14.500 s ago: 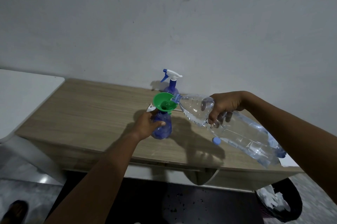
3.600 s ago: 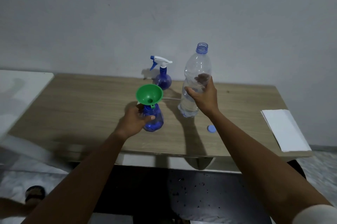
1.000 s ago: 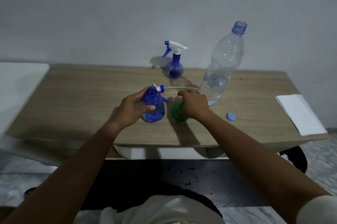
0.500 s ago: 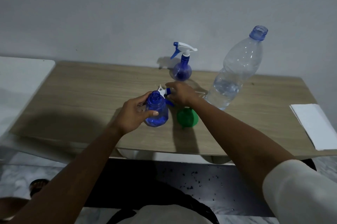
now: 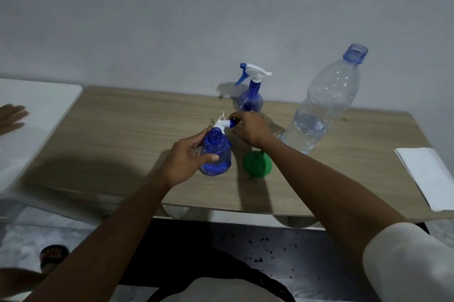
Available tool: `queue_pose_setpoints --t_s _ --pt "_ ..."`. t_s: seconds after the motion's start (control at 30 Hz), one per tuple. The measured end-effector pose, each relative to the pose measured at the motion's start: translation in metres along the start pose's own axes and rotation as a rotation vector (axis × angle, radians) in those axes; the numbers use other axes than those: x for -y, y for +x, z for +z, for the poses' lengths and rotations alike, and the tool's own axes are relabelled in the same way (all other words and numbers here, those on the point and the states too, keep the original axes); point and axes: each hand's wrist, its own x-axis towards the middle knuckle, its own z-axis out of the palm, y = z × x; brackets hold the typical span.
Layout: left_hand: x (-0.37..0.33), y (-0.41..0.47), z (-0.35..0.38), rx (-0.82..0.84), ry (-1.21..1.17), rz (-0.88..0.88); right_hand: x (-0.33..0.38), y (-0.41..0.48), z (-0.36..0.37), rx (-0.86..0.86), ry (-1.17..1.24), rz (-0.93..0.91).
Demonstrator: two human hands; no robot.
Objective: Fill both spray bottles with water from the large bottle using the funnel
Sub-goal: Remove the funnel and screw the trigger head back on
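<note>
Near the front of the wooden table (image 5: 118, 139), the left hand (image 5: 188, 158) wraps its fingers and thumb round the near spray bottle (image 5: 217, 158), a round blue one standing upright with its neck uncovered. Just to its right the green funnel (image 5: 257, 164) lies on the tabletop, apart from both hands. A little farther back, the right hand (image 5: 248, 128) pinches the blue collar of the loose spray head (image 5: 224, 124) with curled fingertips, holding the white nozzle just above and behind the open neck; its dip tube is hidden by the hand. Off to the right, at the table's edge, sits a white sheet of paper (image 5: 428, 177). Beyond the right forearm stands the large bottle (image 5: 321, 107), clear plastic, uncapped, with water only in its lower part. Farthest back, close to the grey wall (image 5: 221, 19), the far spray bottle (image 5: 251, 99) stands upright with its white and blue trigger head fitted. On the white surface (image 5: 41, 110) to the left, another person's hand (image 5: 12, 117) rests flat with its fingers straight.
</note>
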Motion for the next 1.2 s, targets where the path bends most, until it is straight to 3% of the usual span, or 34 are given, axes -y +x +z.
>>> queue_pose_setpoints --t_s 0.27,0.43,0.73,1.2 --pt "-0.007 -0.004 0.001 -0.009 0.024 -0.005 0.039 -0.016 -0.056 -0.349 0.333 -0.139" --pt "-0.009 -0.006 -0.001 0.002 0.024 -0.012 0.080 -0.039 -0.105 -0.441 0.647 -0.207" --pt "-0.012 -0.009 -0.002 -0.006 0.030 0.004 0.115 -0.070 -0.125 -0.419 0.922 -0.313" --pt "-0.013 -0.012 0.000 0.011 -0.028 0.008 0.081 -0.081 -0.048 -0.240 0.836 -0.243"
